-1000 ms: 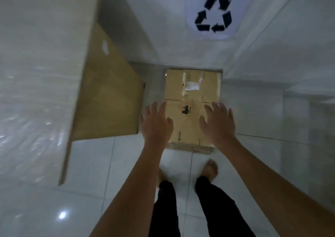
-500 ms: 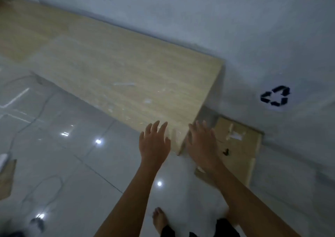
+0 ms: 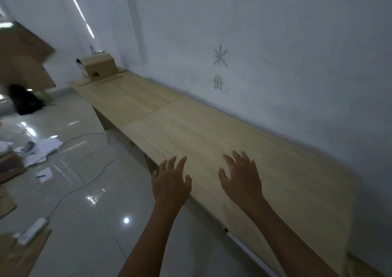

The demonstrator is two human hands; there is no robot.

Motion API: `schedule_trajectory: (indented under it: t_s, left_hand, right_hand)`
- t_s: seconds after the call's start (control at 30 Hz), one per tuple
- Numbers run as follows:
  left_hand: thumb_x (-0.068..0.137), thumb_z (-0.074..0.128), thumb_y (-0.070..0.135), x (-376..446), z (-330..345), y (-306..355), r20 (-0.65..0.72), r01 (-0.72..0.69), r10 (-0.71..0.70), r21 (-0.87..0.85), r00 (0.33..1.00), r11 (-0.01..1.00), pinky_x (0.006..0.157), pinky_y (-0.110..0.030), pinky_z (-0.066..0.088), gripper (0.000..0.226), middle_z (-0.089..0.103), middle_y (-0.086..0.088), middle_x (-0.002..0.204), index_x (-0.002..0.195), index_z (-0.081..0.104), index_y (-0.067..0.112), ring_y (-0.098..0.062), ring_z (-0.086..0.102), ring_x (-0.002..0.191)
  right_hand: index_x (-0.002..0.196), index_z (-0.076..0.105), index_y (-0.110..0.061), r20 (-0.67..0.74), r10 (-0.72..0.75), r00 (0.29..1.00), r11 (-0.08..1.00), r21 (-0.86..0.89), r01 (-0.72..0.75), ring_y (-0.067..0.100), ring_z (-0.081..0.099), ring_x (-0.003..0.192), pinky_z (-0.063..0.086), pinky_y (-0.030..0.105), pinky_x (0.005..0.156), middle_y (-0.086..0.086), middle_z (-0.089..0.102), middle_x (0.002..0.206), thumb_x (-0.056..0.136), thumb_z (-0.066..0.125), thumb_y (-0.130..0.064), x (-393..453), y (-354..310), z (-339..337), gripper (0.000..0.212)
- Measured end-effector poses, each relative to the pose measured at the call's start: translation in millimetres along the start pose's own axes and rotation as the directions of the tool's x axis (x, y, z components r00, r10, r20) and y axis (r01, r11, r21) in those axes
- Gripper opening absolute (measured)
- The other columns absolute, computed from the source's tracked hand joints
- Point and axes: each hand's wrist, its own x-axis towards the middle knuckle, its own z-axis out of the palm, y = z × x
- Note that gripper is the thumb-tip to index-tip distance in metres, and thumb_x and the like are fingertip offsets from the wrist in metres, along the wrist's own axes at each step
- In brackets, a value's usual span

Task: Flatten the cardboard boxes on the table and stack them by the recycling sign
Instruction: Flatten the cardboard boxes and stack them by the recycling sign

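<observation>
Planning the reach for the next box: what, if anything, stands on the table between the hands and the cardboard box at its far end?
Nothing visible. Both hands, left hand and right hand, hover empty over the near part of the table, and its bare wooden top runs unbroken to the cardboard box at the far end.

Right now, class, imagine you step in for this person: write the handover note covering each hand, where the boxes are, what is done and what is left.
Left hand: open, fingers spread, holding nothing, over the near edge of the table.
Right hand: open, empty, above the tabletop.
Boxes: one cardboard box still stands unflattened at the far end of the table, on what looks like flat cardboard. The recycling sign and any stack beside it are out of view.
Done: the near stretch of the table carries no boxes.
Left: walk to the far end, flatten that box, carry it to the sign.
</observation>
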Motion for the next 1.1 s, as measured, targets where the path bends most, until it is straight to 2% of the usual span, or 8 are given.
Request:
schedule_trajectory:
  t_s: [0.17, 0.33, 0.5, 0.67, 0.77, 0.93, 1.1]
  left_hand:
    - [0.096, 0.045, 0.049, 118.1, -27.7, -88.5, -0.047, 0.044, -0.039, 0.113, 0.998, 0.993, 0.113, -0.047, 0.033, 0.061, 0.034, 0.006, 0.160, 0.153, 0.028, 0.040, -0.021, 0.031, 0.147]
    - [0.094, 0.049, 0.048, 215.8, -42.8, -186.7, -0.057, 0.159, -0.157, 0.031, 0.986, 0.987, 0.112, -0.046, 0.035, 0.059, 0.039, 0.008, 0.157, 0.151, 0.033, 0.041, -0.018, 0.034, 0.144]
    - [0.092, 0.054, 0.046, 304.5, -55.9, -285.0, -0.099, 0.188, -0.190, -0.037, 0.977, 0.982, 0.108, -0.047, 0.042, 0.061, 0.043, 0.006, 0.154, 0.150, 0.038, 0.038, -0.019, 0.037, 0.142]
    - [0.091, 0.056, 0.042, 399.9, -61.1, -393.6, -0.163, 0.195, -0.194, -0.015, 0.967, 0.981, 0.106, -0.047, 0.044, 0.059, 0.047, 0.005, 0.152, 0.148, 0.041, 0.036, -0.019, 0.040, 0.141]
    - [0.091, 0.056, 0.044, 465.2, -59.2, -471.1, -0.180, 0.197, -0.188, 0.036, 0.966, 0.980, 0.107, -0.050, 0.043, 0.056, 0.049, 0.005, 0.150, 0.146, 0.044, 0.036, -0.021, 0.041, 0.140]
    - [0.093, 0.055, 0.044, 568.6, -61.6, -578.7, -0.125, 0.184, -0.171, 0.098, 0.977, 0.978, 0.112, -0.052, 0.037, 0.058, 0.044, 0.003, 0.155, 0.149, 0.040, 0.036, -0.022, 0.036, 0.145]
    - [0.093, 0.057, 0.040, 680.1, -61.4, -674.6, -0.123, 0.188, -0.181, 0.054, 0.976, 0.981, 0.110, -0.052, 0.041, 0.061, 0.043, 0.001, 0.155, 0.151, 0.039, 0.034, -0.024, 0.037, 0.145]
  right_hand:
    - [0.149, 0.040, -0.027, -0.016, -0.082, 0.996, 0.996, -0.023, 0.082, 0.024, 0.014, 0.152, 0.013, 0.049, 0.122, 0.002, 0.030, 0.161, 0.098, 0.037, -0.046, 117.1, -97.3, 32.7, 0.054]
    - [0.151, 0.036, -0.027, 0.064, -0.150, 0.987, 0.989, 0.006, 0.150, 0.024, 0.010, 0.153, 0.012, 0.049, 0.123, 0.001, 0.026, 0.162, 0.100, 0.033, -0.046, 223.2, -199.5, 71.9, 0.055]
    - [0.150, 0.038, -0.026, 0.044, -0.212, 0.976, 0.974, 0.094, 0.208, 0.023, 0.013, 0.152, 0.011, 0.046, 0.123, 0.001, 0.029, 0.161, 0.099, 0.034, -0.046, 320.5, -300.7, 105.0, 0.054]
    - [0.150, 0.037, -0.027, 0.038, -0.254, 0.967, 0.963, 0.101, 0.249, 0.023, 0.011, 0.152, 0.010, 0.046, 0.123, 0.001, 0.029, 0.161, 0.100, 0.035, -0.045, 421.0, -401.9, 152.0, 0.054]
    - [0.150, 0.037, -0.026, 0.025, -0.252, 0.967, 0.964, 0.093, 0.249, 0.023, 0.011, 0.152, 0.010, 0.047, 0.123, 0.001, 0.028, 0.161, 0.100, 0.036, -0.045, 486.8, -470.3, 186.3, 0.054]
    - [0.151, 0.037, -0.026, 0.066, -0.194, 0.979, 0.979, 0.074, 0.190, 0.024, 0.012, 0.152, 0.010, 0.048, 0.123, 0.001, 0.028, 0.162, 0.100, 0.035, -0.045, 581.1, -577.6, 231.6, 0.054]
    - [0.150, 0.038, -0.026, 0.067, -0.175, 0.982, 0.983, 0.067, 0.171, 0.025, 0.014, 0.152, 0.013, 0.048, 0.122, 0.002, 0.029, 0.161, 0.099, 0.036, -0.045, 680.4, -673.2, 269.9, 0.054]
